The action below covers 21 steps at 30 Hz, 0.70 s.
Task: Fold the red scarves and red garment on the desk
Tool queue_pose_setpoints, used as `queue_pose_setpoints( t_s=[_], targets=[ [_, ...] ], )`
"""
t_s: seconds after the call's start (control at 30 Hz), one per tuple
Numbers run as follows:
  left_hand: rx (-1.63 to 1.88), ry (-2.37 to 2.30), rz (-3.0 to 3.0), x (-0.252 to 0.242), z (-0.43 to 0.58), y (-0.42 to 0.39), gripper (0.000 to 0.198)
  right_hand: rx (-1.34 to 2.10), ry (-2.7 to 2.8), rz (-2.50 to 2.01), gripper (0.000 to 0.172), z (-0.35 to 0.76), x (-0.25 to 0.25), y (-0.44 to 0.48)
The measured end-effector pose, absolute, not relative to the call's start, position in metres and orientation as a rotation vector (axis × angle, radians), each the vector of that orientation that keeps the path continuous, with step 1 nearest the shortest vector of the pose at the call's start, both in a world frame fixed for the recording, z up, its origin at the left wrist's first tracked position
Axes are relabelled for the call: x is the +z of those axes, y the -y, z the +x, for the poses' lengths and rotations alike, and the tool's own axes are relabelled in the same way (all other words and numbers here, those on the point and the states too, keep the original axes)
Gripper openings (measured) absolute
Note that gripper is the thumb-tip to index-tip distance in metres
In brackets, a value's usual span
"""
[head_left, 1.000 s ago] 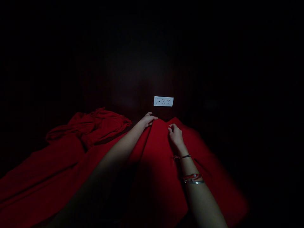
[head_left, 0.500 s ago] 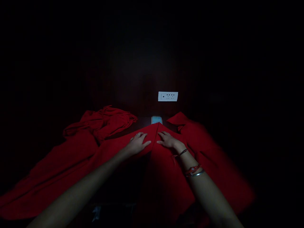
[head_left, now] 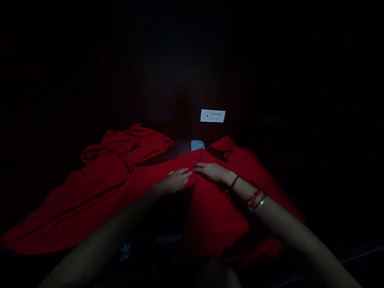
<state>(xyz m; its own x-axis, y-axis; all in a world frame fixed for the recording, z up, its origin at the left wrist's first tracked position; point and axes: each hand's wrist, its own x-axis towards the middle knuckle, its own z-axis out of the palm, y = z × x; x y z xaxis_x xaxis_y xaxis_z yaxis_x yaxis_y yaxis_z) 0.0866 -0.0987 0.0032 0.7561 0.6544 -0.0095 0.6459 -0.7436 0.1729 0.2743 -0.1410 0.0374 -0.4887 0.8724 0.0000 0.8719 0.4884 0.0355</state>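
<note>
Red cloth point(head_left: 103, 176) lies spread across a dark surface, with one panel edge crossing over another in the middle. On the left side of that edge rests my left hand point(head_left: 174, 182), fingers stretched towards the right and a ring on one finger. My right hand point(head_left: 212, 172) lies palm down over the edge, its fingers extended and nearly meeting the left fingertips. Both hands touch the cloth, and no separate object shows in either. Bracelets circle my right wrist. Whatever lies under the palms is hidden.
A bunched heap of red fabric point(head_left: 132, 142) lies at the back left. Beyond the cloth's top edge is a small pale blue card-like item point(head_left: 197, 145). A white wall socket point(head_left: 213, 116) is mounted behind. Deep darkness hides the surroundings.
My right hand has shifted left across the cloth edge, its fingers now closer together. My left hand has turned slightly, fingers pointing right. The whole view has shifted a little upward.
</note>
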Motion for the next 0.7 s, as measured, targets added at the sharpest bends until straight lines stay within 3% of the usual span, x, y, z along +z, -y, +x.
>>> queue_pose_setpoints(
  t_s=[0.1,0.2,0.4,0.57,0.7],
  targets=[
    [0.189,-1.287,2.794,0.004,0.083,0.091,0.048,0.018,-2.617,1.496,0.027,0.278,0.042,0.121],
    [0.011,-1.56,2.592,0.0,0.083,0.084,0.059,0.085,-2.633,1.553,0.022,0.285,0.056,0.105],
    [-0.119,-1.594,2.488,0.004,0.088,0.086,0.062,0.221,-2.637,1.86,0.025,0.269,0.056,0.087],
    [-0.135,-1.959,2.435,0.022,0.075,0.087,0.054,0.141,-2.552,1.997,0.037,0.252,0.02,0.103],
    [0.017,-2.064,2.471,0.022,0.074,0.083,0.056,0.118,-2.38,2.304,0.059,0.264,0.005,0.125]
  ],
)
